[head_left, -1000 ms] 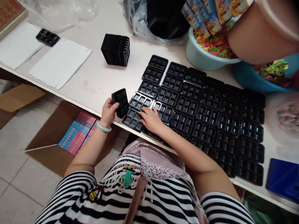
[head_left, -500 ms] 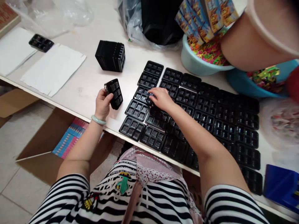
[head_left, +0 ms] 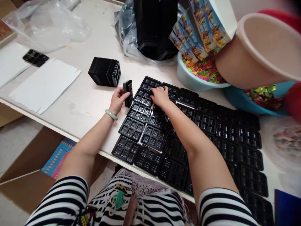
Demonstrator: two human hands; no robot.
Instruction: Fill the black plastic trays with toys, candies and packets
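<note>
My left hand (head_left: 119,99) pinches a small black tray (head_left: 128,94) on edge, just left of the laid-out rows; whether it is one tray or a thin nested stack I cannot tell. My right hand (head_left: 160,96) rests with fingers apart on the upper part of the rows, its fingertips at a black six-compartment tray (head_left: 142,97). Many such black trays (head_left: 132,128) lie side by side in rows across the table, partly hidden by my right forearm. Behind my left hand stands a thick stack of black trays (head_left: 103,72).
A light blue basin (head_left: 188,75) of colourful rings stands behind the rows, beside a beige bucket (head_left: 237,59) and printed boxes (head_left: 207,28). White sheets (head_left: 47,84) and a lone black tray (head_left: 35,57) lie left. A plastic bag (head_left: 128,40) holds black pieces. An open carton (head_left: 21,191) sits below.
My left hand has moved right with the black tray, bringing it close to the rows. My right hand has shifted to a tray farther back. The camera view has tilted slightly.
</note>
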